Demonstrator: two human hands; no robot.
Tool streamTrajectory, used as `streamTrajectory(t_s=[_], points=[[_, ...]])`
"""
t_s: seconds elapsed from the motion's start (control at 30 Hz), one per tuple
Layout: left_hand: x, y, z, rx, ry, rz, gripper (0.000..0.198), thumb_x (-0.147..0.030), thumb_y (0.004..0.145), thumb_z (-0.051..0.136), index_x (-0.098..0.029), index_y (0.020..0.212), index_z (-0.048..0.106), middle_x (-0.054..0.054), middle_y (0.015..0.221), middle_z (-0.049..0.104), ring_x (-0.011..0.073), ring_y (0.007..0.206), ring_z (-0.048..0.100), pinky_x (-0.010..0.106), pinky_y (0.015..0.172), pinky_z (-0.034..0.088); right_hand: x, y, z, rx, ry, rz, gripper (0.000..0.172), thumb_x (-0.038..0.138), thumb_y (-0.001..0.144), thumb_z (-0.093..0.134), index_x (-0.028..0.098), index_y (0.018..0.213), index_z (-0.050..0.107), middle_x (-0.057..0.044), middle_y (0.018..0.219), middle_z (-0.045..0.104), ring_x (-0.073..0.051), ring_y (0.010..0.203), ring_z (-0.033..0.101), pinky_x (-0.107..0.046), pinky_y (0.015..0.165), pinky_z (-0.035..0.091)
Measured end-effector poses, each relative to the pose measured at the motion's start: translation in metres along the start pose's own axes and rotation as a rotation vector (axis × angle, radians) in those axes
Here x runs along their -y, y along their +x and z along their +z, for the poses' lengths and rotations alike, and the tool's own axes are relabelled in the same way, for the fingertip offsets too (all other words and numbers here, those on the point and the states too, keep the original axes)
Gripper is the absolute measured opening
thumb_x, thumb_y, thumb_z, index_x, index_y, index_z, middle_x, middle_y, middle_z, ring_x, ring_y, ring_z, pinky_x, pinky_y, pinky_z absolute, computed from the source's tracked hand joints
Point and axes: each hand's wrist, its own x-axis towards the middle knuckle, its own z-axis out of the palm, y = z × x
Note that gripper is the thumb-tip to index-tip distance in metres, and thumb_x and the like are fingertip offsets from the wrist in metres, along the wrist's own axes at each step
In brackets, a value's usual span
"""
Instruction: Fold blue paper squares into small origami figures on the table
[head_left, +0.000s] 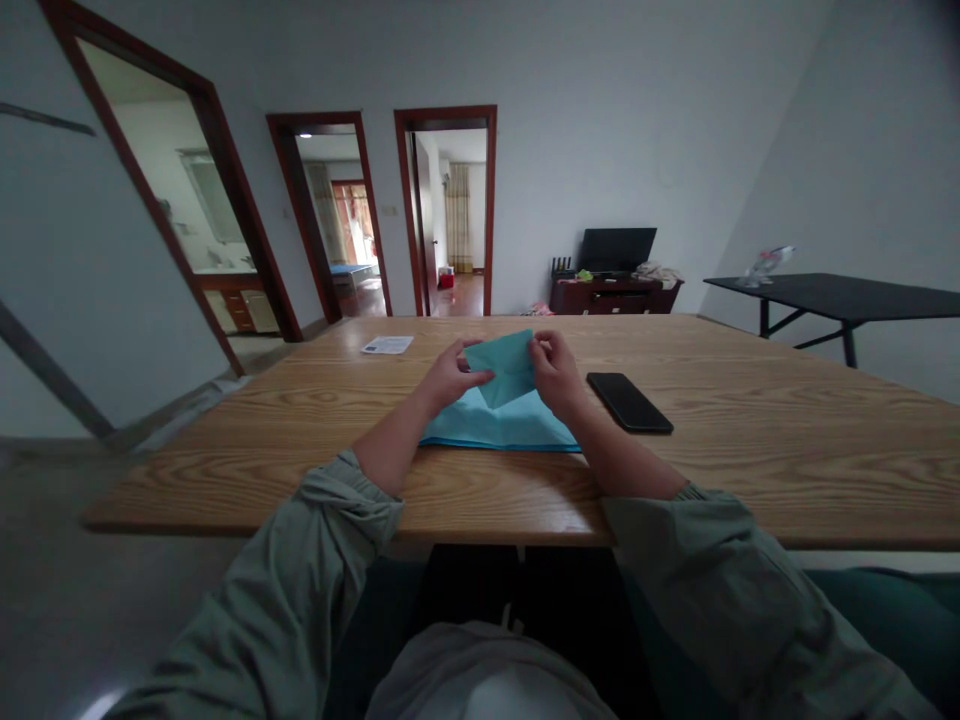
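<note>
A folded piece of teal paper [504, 366] is held up above the table between both hands. My left hand [454, 376] pinches its left edge, with the thumb lying across the front. At the upper right corner, my right hand [555, 368] grips the paper between thumb and fingers. Fold lines show on its face, and its lower edge comes to a point. Beneath the hands lies a flat stack of light blue sheets [499, 425] with a darker blue edge; the forearms and the folded paper hide part of it.
The wooden table [300, 490] spreads out around the sheets. To the right lies a black phone [630, 403]. A small printed white card [388, 345] rests at the far left. Beyond stand a black table [847, 295] and a dark cabinet [619, 298] bearing a television [617, 249].
</note>
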Motion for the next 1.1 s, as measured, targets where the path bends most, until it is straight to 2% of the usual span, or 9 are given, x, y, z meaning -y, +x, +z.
streamTrajectory(t_s=[0.07, 0.17, 0.33, 0.43, 0.53, 0.6, 0.8, 1.0, 1.1], points=[[0.003, -0.001, 0.004, 0.066, -0.103, -0.065, 0.07, -0.029, 0.061, 0.08, -0.018, 0.122, 0.048, 0.005, 0.09, 0.069, 0.0162, 0.075, 0.065, 0.031, 0.07, 0.053, -0.003, 0.002, -0.001, -0.049, 0.034, 0.039, 0.028, 0.05, 0.084, 0.048, 0.023, 0.091, 0.043, 0.005, 0.062, 0.042, -0.011, 0.051, 0.034, -0.022, 0.046, 0.026], [0.008, -0.001, 0.008, 0.154, -0.099, -0.128, 0.058, -0.03, 0.06, 0.081, -0.016, 0.111, 0.057, 0.006, 0.089, 0.069, 0.016, 0.071, 0.066, 0.031, 0.069, 0.053, -0.008, 0.005, -0.001, -0.108, 0.055, 0.094, 0.028, 0.05, 0.084, 0.048, 0.023, 0.091, 0.044, 0.005, 0.064, 0.044, -0.011, 0.051, 0.036, -0.022, 0.046, 0.027], [0.012, 0.002, 0.008, 0.133, -0.136, -0.122, 0.043, -0.03, 0.063, 0.079, -0.011, 0.097, 0.062, 0.007, 0.09, 0.067, 0.0145, 0.069, 0.065, 0.035, 0.07, 0.057, -0.015, 0.006, -0.003, -0.111, -0.036, 0.131, 0.03, 0.043, 0.084, 0.047, 0.021, 0.104, 0.047, -0.001, 0.076, 0.055, -0.014, 0.06, 0.049, -0.025, 0.053, 0.04], [0.01, 0.004, 0.005, 0.007, -0.12, -0.114, 0.038, -0.026, 0.066, 0.076, -0.011, 0.096, 0.059, 0.006, 0.087, 0.066, 0.0139, 0.068, 0.064, 0.035, 0.069, 0.058, -0.011, 0.0, -0.004, -0.096, -0.243, -0.047, 0.049, 0.037, 0.082, 0.053, 0.02, 0.127, 0.041, -0.011, 0.107, 0.057, -0.021, 0.085, 0.057, -0.035, 0.073, 0.049], [0.007, 0.005, 0.004, -0.102, -0.09, -0.092, 0.037, -0.024, 0.07, 0.071, -0.014, 0.101, 0.055, 0.005, 0.088, 0.065, 0.0134, 0.067, 0.064, 0.035, 0.067, 0.058, -0.002, -0.009, 0.001, 0.059, -0.443, -0.265, 0.056, 0.033, 0.08, 0.058, 0.021, 0.133, 0.044, -0.015, 0.13, 0.049, -0.028, 0.116, 0.048, -0.044, 0.098, 0.039], [0.005, 0.004, 0.006, -0.109, -0.071, -0.042, 0.036, -0.023, 0.072, 0.068, -0.015, 0.104, 0.054, 0.006, 0.095, 0.065, 0.0142, 0.071, 0.064, 0.035, 0.068, 0.057, 0.004, -0.015, 0.008, 0.181, -0.475, -0.292, 0.058, 0.036, 0.079, 0.06, 0.021, 0.133, 0.047, -0.014, 0.135, 0.046, -0.029, 0.125, 0.042, -0.046, 0.105, 0.033], [0.001, 0.0, 0.017, 0.009, -0.114, 0.089, 0.047, -0.024, 0.07, 0.07, -0.018, 0.112, 0.049, 0.01, 0.119, 0.059, 0.0197, 0.1, 0.062, 0.037, 0.084, 0.051, 0.007, -0.022, 0.019, 0.342, -0.238, -0.143, 0.067, 0.036, 0.08, 0.06, 0.022, 0.141, 0.034, -0.014, 0.138, 0.046, -0.027, 0.117, 0.053, -0.045, 0.094, 0.043], [0.0, -0.001, 0.018, 0.039, -0.143, 0.091, 0.042, -0.032, 0.072, 0.069, -0.019, 0.105, 0.046, 0.009, 0.113, 0.062, 0.0186, 0.091, 0.064, 0.034, 0.075, 0.053, 0.009, -0.022, 0.017, 0.382, -0.062, -0.084, 0.057, 0.036, 0.083, 0.058, 0.022, 0.135, 0.039, -0.012, 0.133, 0.052, -0.025, 0.113, 0.055, -0.04, 0.088, 0.048], [0.001, 0.0, 0.016, -0.017, -0.084, 0.063, 0.04, -0.031, 0.074, 0.065, -0.021, 0.107, 0.044, 0.007, 0.105, 0.064, 0.017, 0.084, 0.064, 0.031, 0.07, 0.053, 0.011, -0.022, 0.017, 0.385, -0.032, -0.115, 0.047, 0.037, 0.086, 0.054, 0.022, 0.129, 0.045, -0.009, 0.127, 0.056, -0.024, 0.114, 0.055, -0.038, 0.088, 0.049]])
